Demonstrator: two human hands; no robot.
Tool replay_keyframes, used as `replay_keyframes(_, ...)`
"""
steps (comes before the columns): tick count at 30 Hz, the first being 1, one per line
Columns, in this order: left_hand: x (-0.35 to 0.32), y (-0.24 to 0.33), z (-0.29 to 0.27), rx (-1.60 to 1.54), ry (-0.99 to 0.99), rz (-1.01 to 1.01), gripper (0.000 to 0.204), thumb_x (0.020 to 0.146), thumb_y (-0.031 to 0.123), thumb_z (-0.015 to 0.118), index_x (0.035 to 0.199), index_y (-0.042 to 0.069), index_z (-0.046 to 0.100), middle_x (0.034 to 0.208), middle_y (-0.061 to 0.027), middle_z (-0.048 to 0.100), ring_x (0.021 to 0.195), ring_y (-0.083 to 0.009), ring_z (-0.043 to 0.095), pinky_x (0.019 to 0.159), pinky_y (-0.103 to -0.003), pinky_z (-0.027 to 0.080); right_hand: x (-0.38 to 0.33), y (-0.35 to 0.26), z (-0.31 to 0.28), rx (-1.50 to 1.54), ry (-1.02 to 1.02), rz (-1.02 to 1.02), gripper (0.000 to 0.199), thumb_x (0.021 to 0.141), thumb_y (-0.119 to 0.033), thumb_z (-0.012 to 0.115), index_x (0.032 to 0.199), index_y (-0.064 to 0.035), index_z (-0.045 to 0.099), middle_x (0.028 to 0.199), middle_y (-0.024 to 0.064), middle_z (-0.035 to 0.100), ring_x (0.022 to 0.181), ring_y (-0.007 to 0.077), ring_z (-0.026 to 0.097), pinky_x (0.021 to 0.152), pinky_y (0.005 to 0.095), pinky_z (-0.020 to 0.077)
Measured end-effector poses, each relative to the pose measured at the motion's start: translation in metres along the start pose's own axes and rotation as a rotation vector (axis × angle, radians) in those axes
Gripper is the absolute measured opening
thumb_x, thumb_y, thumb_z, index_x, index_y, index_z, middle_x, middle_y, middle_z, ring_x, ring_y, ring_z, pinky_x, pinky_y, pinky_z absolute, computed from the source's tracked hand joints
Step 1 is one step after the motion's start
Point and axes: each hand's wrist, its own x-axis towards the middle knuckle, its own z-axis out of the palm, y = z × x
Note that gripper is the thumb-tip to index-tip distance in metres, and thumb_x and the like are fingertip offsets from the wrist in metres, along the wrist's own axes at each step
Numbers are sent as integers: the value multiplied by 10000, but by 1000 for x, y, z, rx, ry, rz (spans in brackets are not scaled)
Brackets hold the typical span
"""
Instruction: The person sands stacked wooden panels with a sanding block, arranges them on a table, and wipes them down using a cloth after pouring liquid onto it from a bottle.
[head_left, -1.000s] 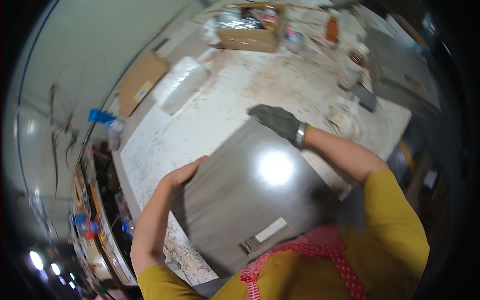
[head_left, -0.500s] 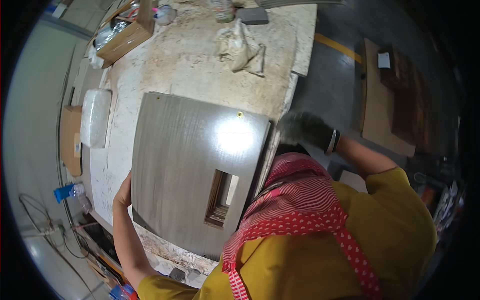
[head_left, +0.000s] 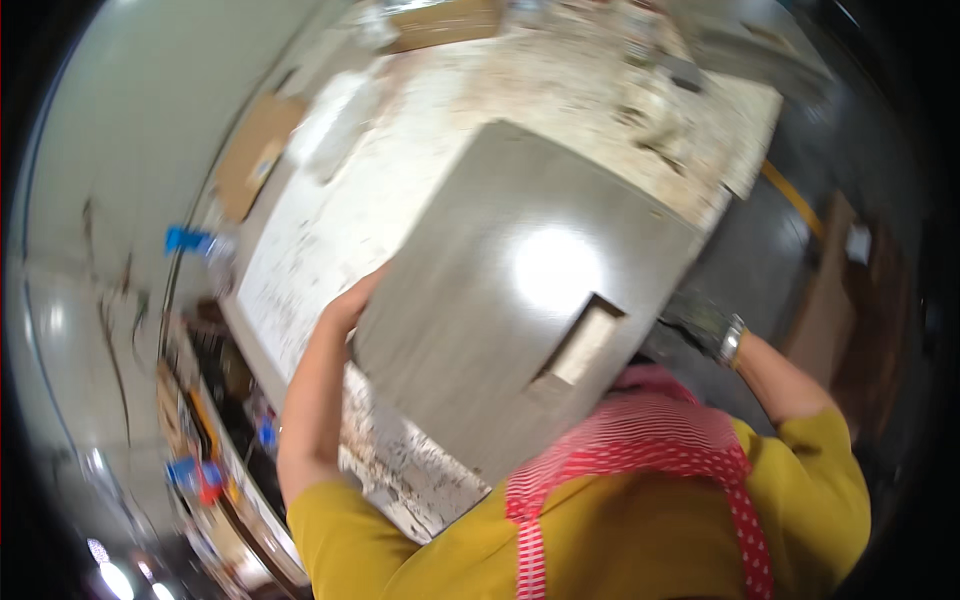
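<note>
A large grey wood-grain panel [head_left: 470, 270] with a rectangular cut-out near its right side lies in front of me, over the pale, stained worktable [head_left: 290, 240]. My bare left hand [head_left: 355, 300] grips its left edge, with the fingertips hidden by the edge. On the opposite side, my right hand [head_left: 700, 325], in a dark glove with a wristwatch above it, holds the right edge near the cut-out. Its fingers are partly hidden and blurred. A bright glare covers part of the panel's face.
Toward the back right lie a crumpled cloth [head_left: 655, 115] and a small grey block [head_left: 680, 72]. A cardboard box [head_left: 445, 25] stands at the far edge. A white wrapped package [head_left: 335, 125] and a blue-topped bottle [head_left: 215, 250] line the left side. Dark floor [head_left: 745, 255] shows to the right.
The view has turned, so the panel appears tilted and farther right. My right hand, which was blurred and off the panel's upper right corner, is now at its right edge. The left hand stays on its edge.
</note>
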Motion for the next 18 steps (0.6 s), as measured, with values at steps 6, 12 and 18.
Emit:
replay_keyframes(6,-14,-2,9,-303,50,-134,707,921,580,435,1382,44,425,1391,-108,454,1236,-183,458,1008,-299,381,-5,-26,13,989,121,801,262,876,-116,557,1088,36,587,968,146,660,769,250,679,664,352,570)
replay_keyframes(12,-26,5,18,-331,3,-104,677,912,570,469,1345,50,479,1347,-103,502,1183,-171,505,967,-298,425,11,-55,11,746,63,870,228,865,-141,572,1021,17,624,738,59,628,606,175,636,525,297,527)
replay_keyframes(18,-26,11,23,-384,93,-137,599,900,503,542,1319,76,514,1294,-91,548,1120,-171,555,924,-312,470,35,-40,-1,263,-77,620,259,880,-276,564,1019,-71,637,702,-14,595,511,62,480,426,230,343)
